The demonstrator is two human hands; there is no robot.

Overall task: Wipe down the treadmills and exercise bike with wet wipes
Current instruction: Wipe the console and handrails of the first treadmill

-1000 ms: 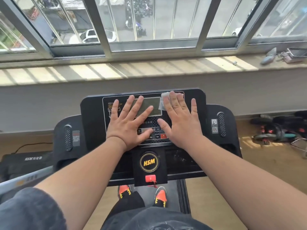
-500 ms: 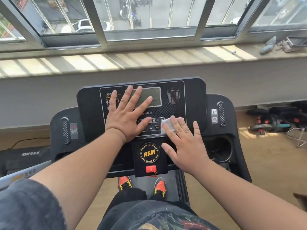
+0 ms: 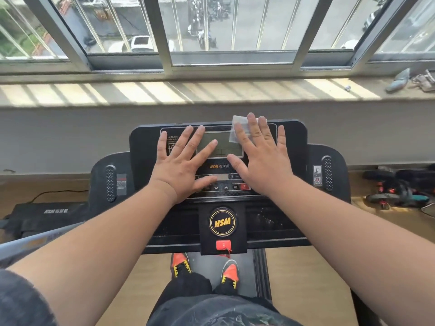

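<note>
A black treadmill console with a grey display and a yellow HSM badge stands in front of me. My left hand lies flat with spread fingers on the console's left half, its fingertips reaching the display. My right hand presses a white wet wipe with straight fingers against the console's upper right, beside the display. Most of the wipe is hidden under the fingers; one corner sticks out past the console's top edge.
A red safety key hangs below the badge. I stand on the treadmill belt in orange shoes. Another dark treadmill lies at the left. Exercise gear sits on the wooden floor at the right. A window sill runs behind the console.
My right hand has slid the wipe from the button row at the console's lower middle up to its top right. My left hand has stayed flat in place.
</note>
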